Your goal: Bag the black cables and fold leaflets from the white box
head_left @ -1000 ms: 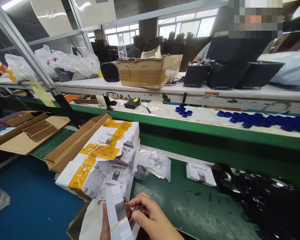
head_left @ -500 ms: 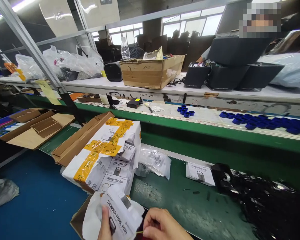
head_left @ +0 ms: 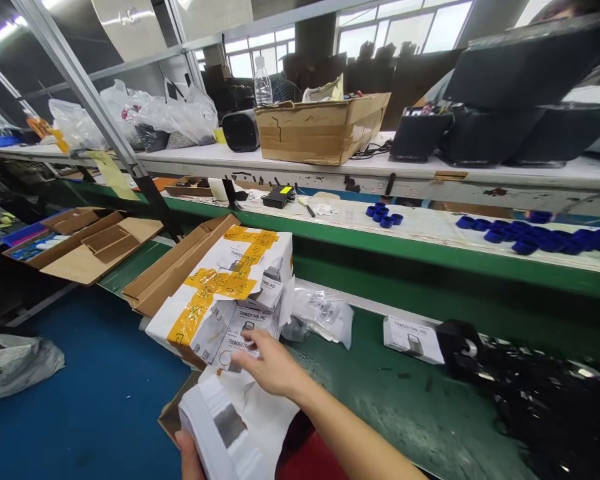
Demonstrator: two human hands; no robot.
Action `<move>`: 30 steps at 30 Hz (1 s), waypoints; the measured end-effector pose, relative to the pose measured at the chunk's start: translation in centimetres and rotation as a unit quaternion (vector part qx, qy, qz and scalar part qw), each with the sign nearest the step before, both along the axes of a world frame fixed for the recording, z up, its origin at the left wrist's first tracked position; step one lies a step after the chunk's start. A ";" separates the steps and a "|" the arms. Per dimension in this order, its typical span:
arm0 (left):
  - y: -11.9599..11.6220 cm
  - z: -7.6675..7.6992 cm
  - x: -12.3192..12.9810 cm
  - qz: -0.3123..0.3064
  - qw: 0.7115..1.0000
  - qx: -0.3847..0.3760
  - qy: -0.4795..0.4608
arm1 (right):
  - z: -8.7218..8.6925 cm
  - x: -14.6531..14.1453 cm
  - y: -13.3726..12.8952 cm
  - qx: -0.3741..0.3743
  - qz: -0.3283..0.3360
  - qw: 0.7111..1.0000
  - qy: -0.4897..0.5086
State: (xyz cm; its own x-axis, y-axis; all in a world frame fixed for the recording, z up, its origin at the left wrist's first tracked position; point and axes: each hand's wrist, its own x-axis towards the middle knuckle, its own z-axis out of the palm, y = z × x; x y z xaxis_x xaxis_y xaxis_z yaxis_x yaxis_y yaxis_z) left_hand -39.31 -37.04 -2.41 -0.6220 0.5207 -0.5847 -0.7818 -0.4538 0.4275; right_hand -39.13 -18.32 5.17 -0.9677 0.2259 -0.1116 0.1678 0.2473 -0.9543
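At the bottom edge, my left hand [head_left: 189,455] grips white printed packaging boxes [head_left: 223,433], seen edge-on and blurred; whether they are flattened cannot be made out. My right hand [head_left: 269,365] reaches forward with thumb and fingers apart. Its fingertips are over the front of a white-wrapped bundle [head_left: 173,319] sealed with yellow tape. Through the torn side of this bundle show several "Thunder Trail Pro" boxes [head_left: 253,319]. Left of my right thumb, a thin yellow ring [head_left: 225,358] appears against the lowest box. Loose white wrapping [head_left: 265,413] spreads below my right wrist.
Behind the bundle lies a long brown carton [head_left: 180,267]. A clear plastic bag [head_left: 323,310], another printed box [head_left: 413,339] and a black heap of parts [head_left: 545,407] lie rightward on the green bench. Blue rings [head_left: 545,237] line the shelf. A person is partly visible behind black casings [head_left: 495,133].
My right hand has left the box in my left hand, where it pinched a thin yellow strand, and reached to the bundle. My left hand has tilted the box and moved slightly left.
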 end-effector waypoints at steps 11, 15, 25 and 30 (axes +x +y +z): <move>5.4 2.8 4.3 -0.093 0.996 0.010 0.004 | 1.4 11.7 1.8 -0.242 -0.002 0.965 -0.096; 7.0 1.5 5.6 -0.101 0.994 -0.021 -0.038 | 2.1 13.6 3.5 -0.189 -0.035 0.979 -0.071; 10.1 0.2 8.3 -0.090 0.992 -0.075 -0.040 | 1.4 18.1 6.9 -0.116 -0.103 0.984 -0.089; 11.7 1.0 8.7 -0.108 0.990 -0.068 -0.051 | 0.6 19.5 7.7 -0.095 -0.159 0.979 -0.087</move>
State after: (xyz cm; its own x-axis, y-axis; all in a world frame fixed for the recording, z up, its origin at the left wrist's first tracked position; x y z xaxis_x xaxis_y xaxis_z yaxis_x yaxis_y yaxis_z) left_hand -30.57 -25.33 -1.39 -0.4385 0.5468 -0.7132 -0.8968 -0.2144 0.3871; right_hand -19.67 -10.58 5.75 -0.8148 0.4709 -0.3382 0.3720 -0.0228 -0.9280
